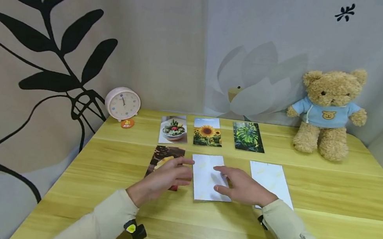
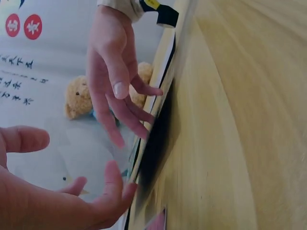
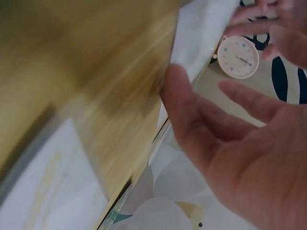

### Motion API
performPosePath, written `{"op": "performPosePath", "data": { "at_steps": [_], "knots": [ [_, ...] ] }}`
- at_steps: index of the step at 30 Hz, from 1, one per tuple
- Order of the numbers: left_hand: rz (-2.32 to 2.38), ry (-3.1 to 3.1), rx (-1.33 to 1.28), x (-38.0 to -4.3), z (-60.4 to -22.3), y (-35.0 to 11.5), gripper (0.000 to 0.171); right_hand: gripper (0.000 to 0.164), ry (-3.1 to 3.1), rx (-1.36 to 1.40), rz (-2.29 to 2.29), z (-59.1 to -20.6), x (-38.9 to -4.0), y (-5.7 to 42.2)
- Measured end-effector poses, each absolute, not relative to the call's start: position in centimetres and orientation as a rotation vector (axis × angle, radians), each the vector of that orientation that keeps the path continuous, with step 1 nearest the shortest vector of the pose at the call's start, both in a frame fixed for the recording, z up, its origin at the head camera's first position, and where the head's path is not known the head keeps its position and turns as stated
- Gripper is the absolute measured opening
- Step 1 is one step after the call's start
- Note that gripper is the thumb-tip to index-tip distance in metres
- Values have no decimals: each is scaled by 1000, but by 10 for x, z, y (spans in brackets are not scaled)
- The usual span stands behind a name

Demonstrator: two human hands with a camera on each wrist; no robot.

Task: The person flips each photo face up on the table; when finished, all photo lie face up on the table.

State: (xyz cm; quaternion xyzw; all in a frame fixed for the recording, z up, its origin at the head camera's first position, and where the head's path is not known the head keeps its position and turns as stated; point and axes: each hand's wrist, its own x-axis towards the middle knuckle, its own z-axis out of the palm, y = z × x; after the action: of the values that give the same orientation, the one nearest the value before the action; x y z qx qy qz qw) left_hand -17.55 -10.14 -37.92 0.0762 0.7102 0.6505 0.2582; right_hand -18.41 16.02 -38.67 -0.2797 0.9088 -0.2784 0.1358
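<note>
From my head, I see the middle card flat on the surface, between the left card and the right card. My left hand is over the left card, fingertips near the middle card's left edge; my right hand is over its right side. I judge they flank it so both long edges are within reach. The gaps probably keep each card separate; behind, the bowl card, sunflower card and leaf card lie picture up. The middle card is white with faint yellowish marks, no picture showing.

From my left wrist, the fingers of both hands are parted and pinch nothing; the bear shows behind.

From my right wrist, my thumb and fingers are spread, one tip at the middle card's edge. Whether it touches, I cannot tell. The clock shows beyond.
</note>
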Motion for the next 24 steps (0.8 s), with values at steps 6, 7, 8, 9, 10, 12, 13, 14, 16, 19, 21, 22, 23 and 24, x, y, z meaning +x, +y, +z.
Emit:
{"op": "performPosePath", "data": {
  "at_steps": [6,7,8,9,10,12,13,14,16,19,21,22,23,24],
  "knots": [
    [1822,1979,216,-187,-382,-101,52,61,2752,-846,-733,-384,-180,149],
    [1834,1989,218,-189,-382,-100,53,61,2764,-838,-734,-383,-180,147],
    [1846,1997,225,-191,-383,-100,55,61,2772,-830,-740,-382,-180,144],
    [1855,2004,229,-192,-384,-99,56,61,2780,-819,-746,-381,-179,142],
    [1868,2006,231,-194,-385,-98,58,61,2783,-800,-752,-381,-179,140],
    [1893,2007,242,-197,-387,-94,59,60,2787,-779,-773,-380,-179,136],
    [1905,2004,244,-198,-388,-93,60,60,2783,-772,-782,-379,-179,134],
    [1916,2005,250,-198,-389,-91,60,60,2779,-767,-792,-379,-179,132],
    [1933,2008,258,-199,-389,-88,59,59,2764,-762,-811,-379,-179,129],
    [1941,2009,260,-199,-389,-84,59,59,2745,-754,-844,-379,-180,127],
    [1938,2008,256,-199,-388,-82,59,60,2736,-739,-861,-379,-180,127],
    [1936,2010,257,-199,-387,-82,59,60,2735,-733,-872,-379,-180,128],
    [1933,2014,252,-199,-387,-81,59,61,2732,-731,-884,-378,-180,128],
    [1931,2017,249,-199,-386,-80,59,61,2727,-727,-903,-378,-179,128]
  ]
}}
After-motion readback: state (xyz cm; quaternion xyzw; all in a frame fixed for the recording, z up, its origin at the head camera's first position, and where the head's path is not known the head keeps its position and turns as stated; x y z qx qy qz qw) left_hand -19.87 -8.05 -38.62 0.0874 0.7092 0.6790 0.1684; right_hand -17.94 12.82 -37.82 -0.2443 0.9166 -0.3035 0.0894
